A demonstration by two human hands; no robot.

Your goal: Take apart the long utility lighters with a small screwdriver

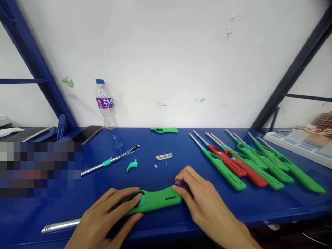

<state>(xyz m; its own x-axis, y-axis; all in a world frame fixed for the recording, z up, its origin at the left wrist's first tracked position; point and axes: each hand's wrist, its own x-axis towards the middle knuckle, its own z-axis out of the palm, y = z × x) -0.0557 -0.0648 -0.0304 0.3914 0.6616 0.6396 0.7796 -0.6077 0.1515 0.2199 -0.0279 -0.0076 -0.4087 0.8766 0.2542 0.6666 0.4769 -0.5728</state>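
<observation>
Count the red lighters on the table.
2. One red lighter at right; a second red lighter beside it, nearer the camera. Pixelation at left may hide more.

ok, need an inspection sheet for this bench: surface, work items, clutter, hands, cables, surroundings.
Surface: blue tabletop; left edge pixelated, unreadable.
Work items: green lighter in front; loose rod, teal piece, clear part and tiny bits behind; green and red lighters lined up right.
Clutter: plastic bottle, phone-like device, green piece near the wall.
Left hand: fingers grip green lighter's middle.
Right hand: pinches purple part at green lighter's end.
Cables: thin wires on loose rod; pale cord-like strand below the tabletop, lower right.
Surroundings: scuffed white wall; blue post left, dark post right.
</observation>
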